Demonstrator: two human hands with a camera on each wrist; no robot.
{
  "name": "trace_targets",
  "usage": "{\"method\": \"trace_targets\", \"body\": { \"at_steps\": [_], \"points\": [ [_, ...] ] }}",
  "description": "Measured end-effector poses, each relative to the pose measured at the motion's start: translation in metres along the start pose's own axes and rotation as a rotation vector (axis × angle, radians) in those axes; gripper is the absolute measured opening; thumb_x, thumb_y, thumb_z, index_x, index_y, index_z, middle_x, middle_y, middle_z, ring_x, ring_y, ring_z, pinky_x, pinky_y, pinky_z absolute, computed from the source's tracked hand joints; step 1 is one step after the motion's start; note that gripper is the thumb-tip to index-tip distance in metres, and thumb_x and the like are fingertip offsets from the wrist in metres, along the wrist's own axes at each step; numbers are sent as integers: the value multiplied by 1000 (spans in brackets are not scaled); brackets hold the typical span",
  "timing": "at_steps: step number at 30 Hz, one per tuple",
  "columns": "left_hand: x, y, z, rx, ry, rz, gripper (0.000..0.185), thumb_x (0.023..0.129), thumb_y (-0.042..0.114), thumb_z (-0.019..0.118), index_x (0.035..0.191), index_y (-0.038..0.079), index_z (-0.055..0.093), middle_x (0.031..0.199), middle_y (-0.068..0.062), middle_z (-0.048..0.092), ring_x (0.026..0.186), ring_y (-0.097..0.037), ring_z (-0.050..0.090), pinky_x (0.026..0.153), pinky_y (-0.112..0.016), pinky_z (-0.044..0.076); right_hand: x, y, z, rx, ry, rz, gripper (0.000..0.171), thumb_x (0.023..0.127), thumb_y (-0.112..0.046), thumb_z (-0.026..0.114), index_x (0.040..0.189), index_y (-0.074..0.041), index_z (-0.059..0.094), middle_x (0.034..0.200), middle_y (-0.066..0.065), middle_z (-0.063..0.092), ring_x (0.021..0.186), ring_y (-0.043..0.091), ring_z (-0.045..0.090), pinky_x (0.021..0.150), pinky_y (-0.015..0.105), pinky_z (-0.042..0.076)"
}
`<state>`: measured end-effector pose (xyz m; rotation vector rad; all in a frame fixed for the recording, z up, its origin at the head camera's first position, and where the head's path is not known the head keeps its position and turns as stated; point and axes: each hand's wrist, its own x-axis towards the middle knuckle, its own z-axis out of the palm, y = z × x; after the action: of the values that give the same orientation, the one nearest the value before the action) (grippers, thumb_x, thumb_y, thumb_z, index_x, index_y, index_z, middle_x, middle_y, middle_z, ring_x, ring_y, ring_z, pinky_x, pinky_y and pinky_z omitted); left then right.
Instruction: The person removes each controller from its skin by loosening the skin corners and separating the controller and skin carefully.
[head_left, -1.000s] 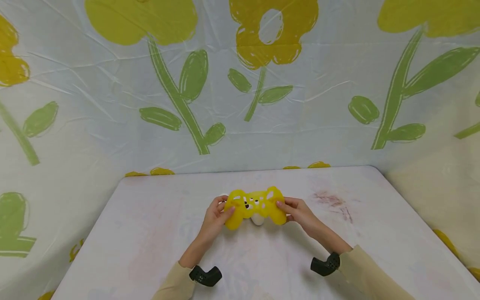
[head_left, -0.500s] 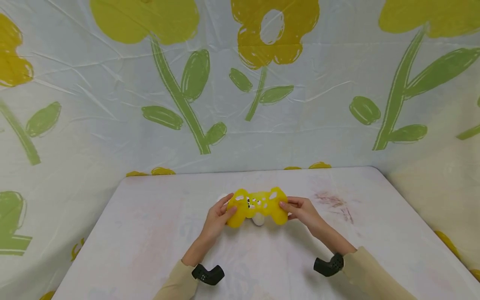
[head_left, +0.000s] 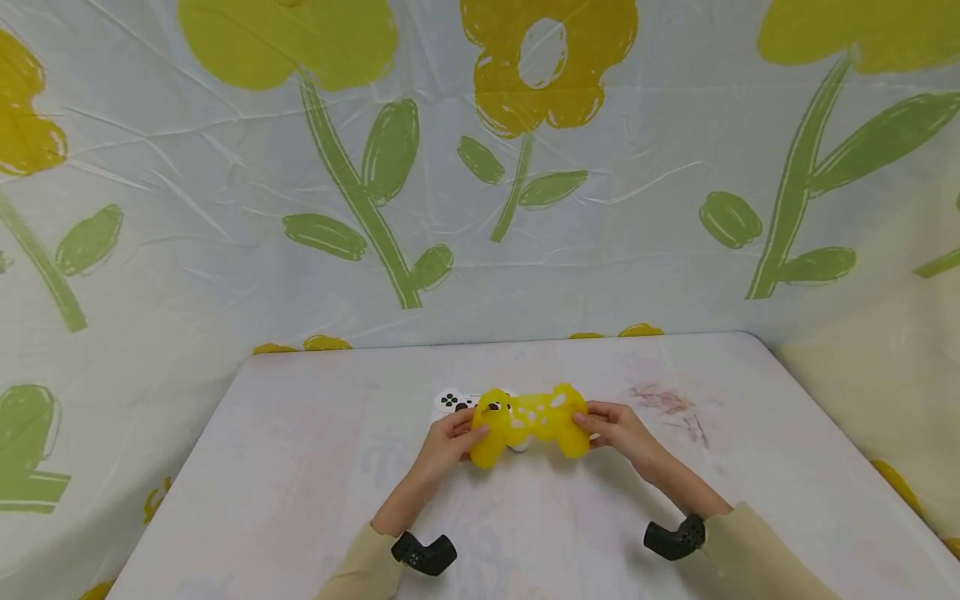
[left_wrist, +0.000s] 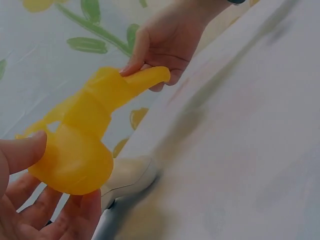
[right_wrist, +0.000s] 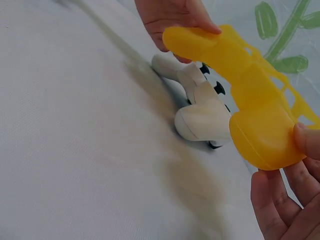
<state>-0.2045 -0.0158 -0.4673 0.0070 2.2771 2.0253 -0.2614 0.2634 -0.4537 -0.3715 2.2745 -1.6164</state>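
Observation:
A yellow silicone controller cover, with cut-out openings through its face, is stretched between both hands above the table. My left hand pinches its left grip, thumb on top and fingers beneath. At the opposite grip, my right hand holds it the same way. Hollow and soft, the cover bends a little in the left wrist view. Behind and below it lies a white game controller on the table, its black thumbsticks facing up. From the head, the cover hides most of that controller except its left end.
The white table has reddish smudges right of the hands. A cloth printed with yellow flowers and green stems hangs behind and at both sides. Each wrist wears a black device.
Both hands have carried the yellow cover to the right and slightly nearer. The controller's left end with its direction buttons, hidden before, now shows behind the left hand.

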Motion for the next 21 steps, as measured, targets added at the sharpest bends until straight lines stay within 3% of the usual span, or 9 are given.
{"method": "trace_targets", "body": {
  "at_steps": [8,13,21],
  "points": [
    [2,-2,15,-27,65,-3,47,91,22,67,131,1,56,112,-18,64,79,-10,58,63,-21,52,-2,6,-11,21,2,7,49,96,-28,58,126,11,54,114,11,67,90,9,62,80,28,56],
    [4,-3,27,-42,123,36,44,88,18,70,127,-1,60,106,-17,66,73,-9,57,59,-21,52,-2,10,-17,19,34,32,51,95,-30,60,127,9,55,117,11,66,91,9,61,80,29,57],
    [4,-1,52,-73,181,89,38,87,8,70,121,-6,63,107,-22,68,76,-12,64,57,-23,54,-5,18,-34,26,93,72,55,94,-31,61,130,9,51,113,4,66,88,6,61,79,25,56]
  ]
}}
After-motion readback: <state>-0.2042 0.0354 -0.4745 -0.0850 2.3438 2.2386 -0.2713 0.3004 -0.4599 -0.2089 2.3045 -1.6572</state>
